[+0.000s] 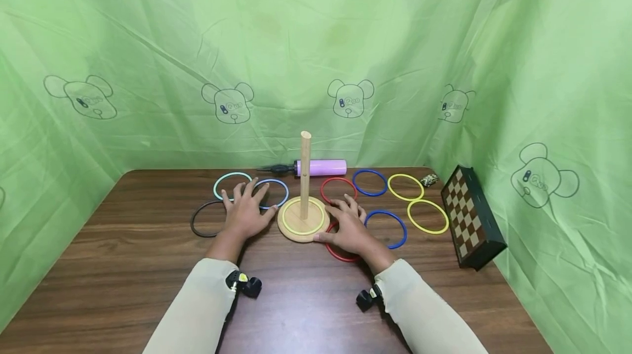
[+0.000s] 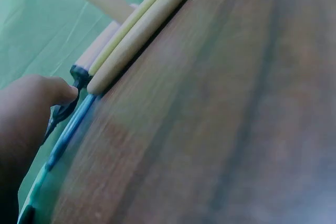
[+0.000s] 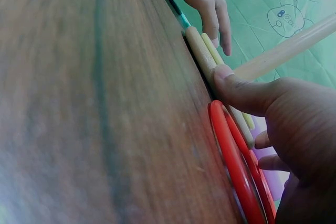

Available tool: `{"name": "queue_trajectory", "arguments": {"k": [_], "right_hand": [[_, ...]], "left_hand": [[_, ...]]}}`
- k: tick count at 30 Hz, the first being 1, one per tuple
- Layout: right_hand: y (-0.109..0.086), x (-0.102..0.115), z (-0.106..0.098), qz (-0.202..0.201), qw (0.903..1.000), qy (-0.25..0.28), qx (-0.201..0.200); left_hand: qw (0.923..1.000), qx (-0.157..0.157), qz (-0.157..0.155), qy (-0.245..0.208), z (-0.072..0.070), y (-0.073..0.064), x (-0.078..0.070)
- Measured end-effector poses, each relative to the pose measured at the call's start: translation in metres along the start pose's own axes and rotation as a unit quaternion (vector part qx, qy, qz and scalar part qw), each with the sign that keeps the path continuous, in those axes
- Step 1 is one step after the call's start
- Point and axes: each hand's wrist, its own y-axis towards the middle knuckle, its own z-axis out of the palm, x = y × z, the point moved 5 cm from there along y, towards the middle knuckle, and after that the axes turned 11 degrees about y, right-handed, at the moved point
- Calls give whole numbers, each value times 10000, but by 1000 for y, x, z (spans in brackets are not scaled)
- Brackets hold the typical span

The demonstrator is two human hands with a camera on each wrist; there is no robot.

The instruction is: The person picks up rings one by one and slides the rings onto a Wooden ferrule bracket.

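A wooden ring-toss stand (image 1: 305,178) has an upright post on a round base (image 1: 291,236), and a pale yellow ring (image 1: 304,233) lies on the base around the post. My right hand (image 1: 349,229) is at the base's right side; its thumb (image 3: 236,85) touches the rim, with the fingers spread farther along the edge. Beneath that hand are red rings (image 3: 231,156), partly covered. My left hand (image 1: 246,214), fingers spread, is over a light blue ring (image 1: 285,189), its thumb close to the base's left edge. Whether that thumb touches the base is unclear.
Left lie a mint ring (image 1: 219,179) and a black ring (image 1: 192,221). Right are blue rings (image 1: 404,228) and yellow rings (image 1: 446,219). Behind the stand lies a purple hand pump (image 1: 328,167). A checkered board box (image 1: 476,222) and a small patterned object (image 1: 429,180) stand near the right edge.
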Motion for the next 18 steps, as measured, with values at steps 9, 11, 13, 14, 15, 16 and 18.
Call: {"name": "queue_trajectory", "arguments": {"k": [9,11,13,14,15,16,18], "right_hand": [[0,1,1,4,10000,-20,9],[0,2,2,-5,10000,-4,32],[0,1,3,-2,10000,12,46],[0,1,3,-9,10000,14,50],[0,0,3,-13,10000,3,45],[0,-1,3,-1,10000,-11,35],[0,-1,1,6,10000,-37,10]], "left_hand": [[9996,270,-23,63,6,7,10],[9994,338,10,87,7,9,11],[9991,400,35,104,10,10,12],[9989,449,36,107,10,10,12],[9988,484,41,113,11,11,12],[9986,514,56,124,13,11,12],[9985,521,85,139,14,13,10]]}}
